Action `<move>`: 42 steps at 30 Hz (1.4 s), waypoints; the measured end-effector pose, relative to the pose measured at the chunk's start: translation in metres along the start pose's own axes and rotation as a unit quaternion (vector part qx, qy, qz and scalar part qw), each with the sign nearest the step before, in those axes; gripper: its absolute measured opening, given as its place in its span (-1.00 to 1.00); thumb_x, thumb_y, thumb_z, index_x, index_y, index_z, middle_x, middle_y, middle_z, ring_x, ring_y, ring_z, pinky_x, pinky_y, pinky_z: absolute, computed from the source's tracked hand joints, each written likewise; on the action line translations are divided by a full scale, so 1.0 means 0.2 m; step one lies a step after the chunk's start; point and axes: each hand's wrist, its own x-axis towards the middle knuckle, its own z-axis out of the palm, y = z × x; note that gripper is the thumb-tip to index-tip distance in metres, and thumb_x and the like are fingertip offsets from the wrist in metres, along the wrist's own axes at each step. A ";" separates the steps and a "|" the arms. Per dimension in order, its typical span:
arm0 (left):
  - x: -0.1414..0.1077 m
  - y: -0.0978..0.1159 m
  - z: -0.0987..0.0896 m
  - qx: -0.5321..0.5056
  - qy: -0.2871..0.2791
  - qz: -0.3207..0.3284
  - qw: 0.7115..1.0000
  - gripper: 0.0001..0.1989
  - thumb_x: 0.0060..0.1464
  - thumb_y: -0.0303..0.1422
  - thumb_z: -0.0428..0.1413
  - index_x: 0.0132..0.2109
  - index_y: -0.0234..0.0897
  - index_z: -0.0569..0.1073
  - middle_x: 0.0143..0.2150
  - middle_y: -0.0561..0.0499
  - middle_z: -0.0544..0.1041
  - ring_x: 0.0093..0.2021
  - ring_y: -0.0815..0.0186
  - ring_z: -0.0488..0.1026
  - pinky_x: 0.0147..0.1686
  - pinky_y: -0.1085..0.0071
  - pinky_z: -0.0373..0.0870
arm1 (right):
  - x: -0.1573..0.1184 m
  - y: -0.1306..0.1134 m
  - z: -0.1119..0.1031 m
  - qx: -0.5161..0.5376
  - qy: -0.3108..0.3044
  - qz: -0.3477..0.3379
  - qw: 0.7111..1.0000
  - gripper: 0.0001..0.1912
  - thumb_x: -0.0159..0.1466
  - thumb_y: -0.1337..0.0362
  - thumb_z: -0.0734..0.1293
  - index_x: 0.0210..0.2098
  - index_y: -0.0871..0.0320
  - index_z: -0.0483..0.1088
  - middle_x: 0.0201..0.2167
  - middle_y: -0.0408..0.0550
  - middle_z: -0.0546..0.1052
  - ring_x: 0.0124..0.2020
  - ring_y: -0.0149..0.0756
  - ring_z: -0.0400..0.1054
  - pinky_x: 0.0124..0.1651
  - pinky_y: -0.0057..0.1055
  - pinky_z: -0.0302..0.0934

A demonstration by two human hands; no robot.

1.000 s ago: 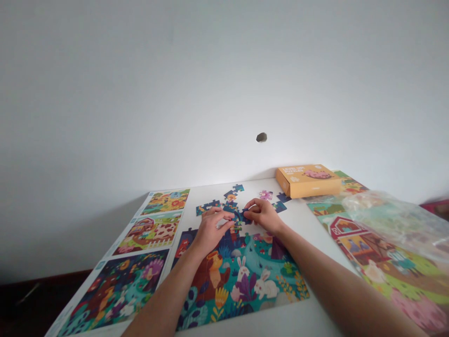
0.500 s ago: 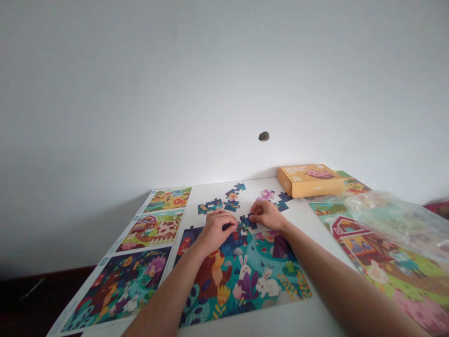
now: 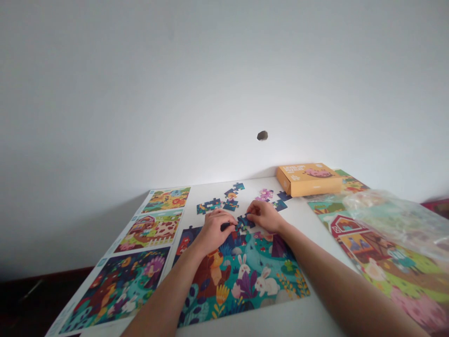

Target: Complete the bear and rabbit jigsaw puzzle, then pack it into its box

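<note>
My left hand (image 3: 213, 229) pinches a dark blue jigsaw piece (image 3: 226, 226) between its fingertips. My right hand (image 3: 264, 216) grips a dark blue jigsaw piece (image 3: 244, 222) just across from it, and the fingers partly hide that piece. Below both hands lies a partly assembled jigsaw puzzle (image 3: 242, 276) showing rabbits and a brown animal among plants. Several loose pieces (image 3: 230, 202) lie beyond my hands, and a pink-flowered piece (image 3: 266, 194) sits near my right hand.
An orange puzzle box (image 3: 308, 180) lies at the far edge of the white table (image 3: 266, 182). Picture sheets (image 3: 117, 290) run along the left side. A farm picture sheet (image 3: 365, 248) lies on the right, partly under a clear plastic bag (image 3: 396, 220).
My hands have drawn slightly apart and nearer to me since the earliest frame, when they met over the dark pieces. Both still hold pieces, and the loose pieces look unmoved.
</note>
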 end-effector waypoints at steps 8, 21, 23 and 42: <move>-0.01 0.00 0.00 0.002 0.007 -0.011 1.000 -0.92 0.03 -0.45 0.14 -0.34 -0.19 0.52 -0.28 0.01 0.59 -0.13 0.21 0.46 -0.04 0.24 0.31 | 0.01 0.00 0.01 0.010 0.021 -0.057 0.998 -0.75 0.24 0.31 0.22 -0.24 0.15 0.54 -0.34 -0.09 0.58 -0.32 -0.33 0.40 -0.23 -0.45 0.22; -0.01 0.00 0.00 0.012 -0.015 0.014 1.000 -0.90 0.04 -0.46 0.15 -0.33 -0.16 0.54 -0.25 0.04 0.58 -0.12 0.23 0.44 -0.01 0.25 0.28 | 0.01 0.01 0.05 0.000 0.003 -0.078 0.997 -0.83 0.23 0.31 0.30 -0.30 0.11 0.55 -0.31 -0.11 0.58 -0.26 -0.33 0.43 -0.15 -0.47 0.23; 0.00 -0.01 0.00 0.010 -0.017 0.013 1.000 -0.89 0.05 -0.46 0.15 -0.33 -0.16 0.55 -0.24 0.04 0.58 -0.11 0.23 0.44 0.00 0.24 0.27 | 0.01 0.01 0.05 -0.013 0.010 -0.073 0.997 -0.83 0.23 0.32 0.29 -0.31 0.10 0.55 -0.30 -0.11 0.58 -0.24 -0.32 0.44 -0.11 -0.47 0.23; -0.01 -0.03 0.02 -0.003 -0.018 0.024 1.000 -0.87 0.05 -0.49 0.14 -0.32 -0.17 0.55 -0.23 0.03 0.58 -0.10 0.23 0.43 0.00 0.24 0.26 | 0.04 0.08 -0.03 -0.111 0.003 -0.094 0.989 -0.86 0.19 0.39 0.32 -0.38 0.12 0.54 -0.37 -0.10 0.57 -0.28 -0.33 0.42 -0.15 -0.47 0.17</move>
